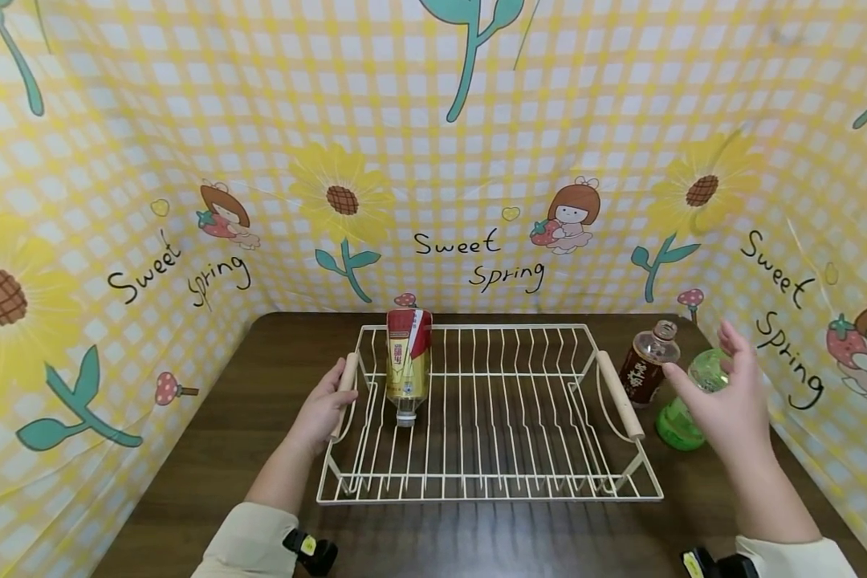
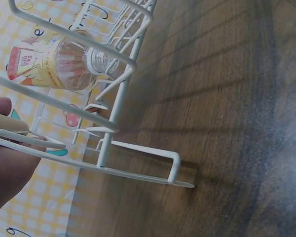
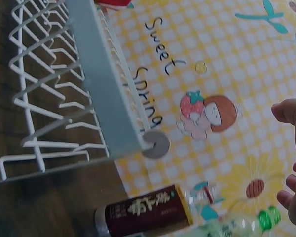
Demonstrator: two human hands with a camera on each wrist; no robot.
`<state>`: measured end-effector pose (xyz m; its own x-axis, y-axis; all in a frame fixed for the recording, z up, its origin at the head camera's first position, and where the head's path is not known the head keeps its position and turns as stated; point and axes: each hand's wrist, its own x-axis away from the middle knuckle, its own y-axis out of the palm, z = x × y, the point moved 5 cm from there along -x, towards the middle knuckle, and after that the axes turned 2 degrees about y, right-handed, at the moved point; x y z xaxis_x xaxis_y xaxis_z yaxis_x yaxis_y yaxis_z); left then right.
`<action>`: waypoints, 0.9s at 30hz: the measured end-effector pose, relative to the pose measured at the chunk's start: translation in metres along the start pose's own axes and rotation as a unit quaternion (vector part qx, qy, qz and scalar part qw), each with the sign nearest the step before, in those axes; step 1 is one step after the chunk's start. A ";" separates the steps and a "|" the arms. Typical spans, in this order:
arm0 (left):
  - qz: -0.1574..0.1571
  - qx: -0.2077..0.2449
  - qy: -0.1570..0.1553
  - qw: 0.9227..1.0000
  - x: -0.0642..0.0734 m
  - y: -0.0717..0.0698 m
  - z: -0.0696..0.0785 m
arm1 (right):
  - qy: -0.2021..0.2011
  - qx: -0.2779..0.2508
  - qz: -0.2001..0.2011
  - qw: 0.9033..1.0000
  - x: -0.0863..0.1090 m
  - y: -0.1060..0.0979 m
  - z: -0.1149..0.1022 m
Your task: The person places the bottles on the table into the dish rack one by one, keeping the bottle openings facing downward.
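Observation:
A white wire dish rack (image 1: 491,499) with wooden handles stands on the table. My left hand (image 1: 321,413) grips its left handle (image 1: 350,373), the thumb laid over the wood. A clear bottle with a red and yellow label (image 1: 408,361) leans neck down among the wires at the rack's left end; its neck (image 2: 101,61) shows in the left wrist view. My right hand (image 1: 737,405) is held up at the right with thumb and fingers spread, holding nothing. It partly hides a green bottle (image 1: 679,425). Beside that stands a bottle with a dark brown label (image 1: 645,377).
The rack's right wooden handle (image 1: 620,395) juts up close to the two standing bottles. A yellow checked cloth (image 1: 448,160) with flowers and lettering hangs around the back and sides of the dark wooden table (image 1: 260,385).

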<state>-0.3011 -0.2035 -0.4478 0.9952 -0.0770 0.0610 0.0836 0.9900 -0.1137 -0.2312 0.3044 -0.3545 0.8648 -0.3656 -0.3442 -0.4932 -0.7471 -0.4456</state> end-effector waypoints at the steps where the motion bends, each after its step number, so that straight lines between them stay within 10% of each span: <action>1: 0.000 0.000 0.000 1.000 0.000 0.000 0.000 | 0.006 -0.001 0.012 1.000 0.002 -0.003 0.004; 8: 0.001 -0.003 -0.003 1.000 -0.001 0.000 -0.001 | 0.005 -0.008 0.078 0.997 0.012 -0.017 0.025; 27: 0.004 -0.009 -0.003 1.000 0.000 0.000 0.000 | 0.076 0.013 0.085 0.993 0.009 -0.005 0.091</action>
<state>-0.3015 -0.2038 -0.4482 0.9955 -0.0676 0.0667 0.0760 0.9883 -0.1326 -0.2299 0.3552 -0.4301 0.7724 -0.5662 -0.2878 -0.6335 -0.6540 -0.4134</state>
